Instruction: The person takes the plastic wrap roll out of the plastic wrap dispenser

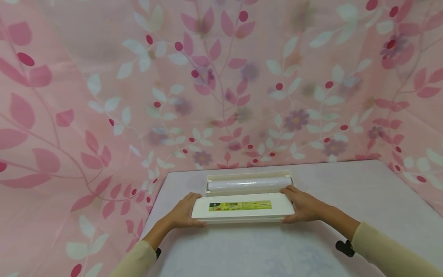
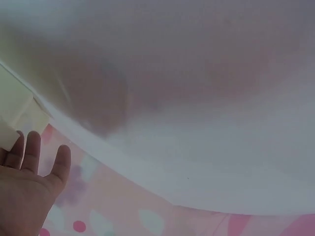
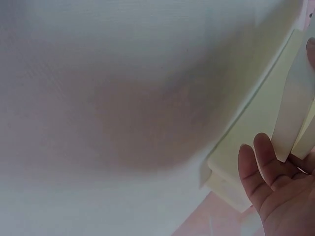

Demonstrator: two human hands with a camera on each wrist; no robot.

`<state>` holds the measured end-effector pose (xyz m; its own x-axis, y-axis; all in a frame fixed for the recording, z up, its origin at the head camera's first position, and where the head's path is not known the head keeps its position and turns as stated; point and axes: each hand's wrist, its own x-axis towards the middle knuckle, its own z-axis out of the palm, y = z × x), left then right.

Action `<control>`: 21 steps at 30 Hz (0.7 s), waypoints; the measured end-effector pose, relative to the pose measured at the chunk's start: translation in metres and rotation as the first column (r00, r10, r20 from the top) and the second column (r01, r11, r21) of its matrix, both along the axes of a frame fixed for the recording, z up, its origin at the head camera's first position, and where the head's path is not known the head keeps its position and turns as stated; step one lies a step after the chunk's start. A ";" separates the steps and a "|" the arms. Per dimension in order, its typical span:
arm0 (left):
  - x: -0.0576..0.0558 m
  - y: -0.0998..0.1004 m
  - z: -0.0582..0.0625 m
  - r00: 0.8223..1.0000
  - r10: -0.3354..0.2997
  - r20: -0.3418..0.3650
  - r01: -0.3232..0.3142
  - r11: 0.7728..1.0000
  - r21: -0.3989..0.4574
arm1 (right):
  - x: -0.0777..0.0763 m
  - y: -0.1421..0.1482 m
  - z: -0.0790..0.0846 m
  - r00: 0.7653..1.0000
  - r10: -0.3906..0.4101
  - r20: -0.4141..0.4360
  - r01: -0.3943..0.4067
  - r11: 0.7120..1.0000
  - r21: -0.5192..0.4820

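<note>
A long white lid [image 1: 242,214] with a green-and-yellow label is held level between both hands. At its left end, my left hand [image 1: 184,213] grips it, thumb toward the near edge. My right hand [image 1: 304,206] grips the opposite end in the same way. Just behind the lid lies the open cream box [image 1: 249,177] of a cling film dispenser, with a roll of cling film [image 1: 250,184] in it. In the right wrist view the lid [image 3: 295,98] is apart from the box [image 3: 251,135] below. Only a corner of the lid [image 2: 7,136] shows in the left wrist view.
A table [image 1: 346,192] with a pale cloth lies under everything. Pink flowered curtains [image 1: 221,96] hang behind it and along both sides. A black strap piece [image 1: 345,248] sits at the right wrist.
</note>
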<state>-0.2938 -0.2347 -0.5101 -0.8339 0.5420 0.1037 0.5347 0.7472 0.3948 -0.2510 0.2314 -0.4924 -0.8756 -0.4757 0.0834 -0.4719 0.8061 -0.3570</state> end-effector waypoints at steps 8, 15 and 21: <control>-0.006 0.000 -0.001 0.999 -0.014 0.044 0.016 1.000 -0.025 | -0.005 0.003 -0.009 0.999 0.031 0.023 -0.030 0.998 -0.049; -0.007 -0.002 -0.005 0.998 -0.034 0.048 0.036 0.998 -0.058 | -0.006 0.002 -0.017 0.998 0.054 0.011 -0.053 0.997 -0.048; -0.007 -0.004 -0.005 0.997 -0.038 0.071 0.042 0.998 -0.053 | -0.004 0.000 -0.019 1.000 0.020 0.021 -0.020 1.000 -0.023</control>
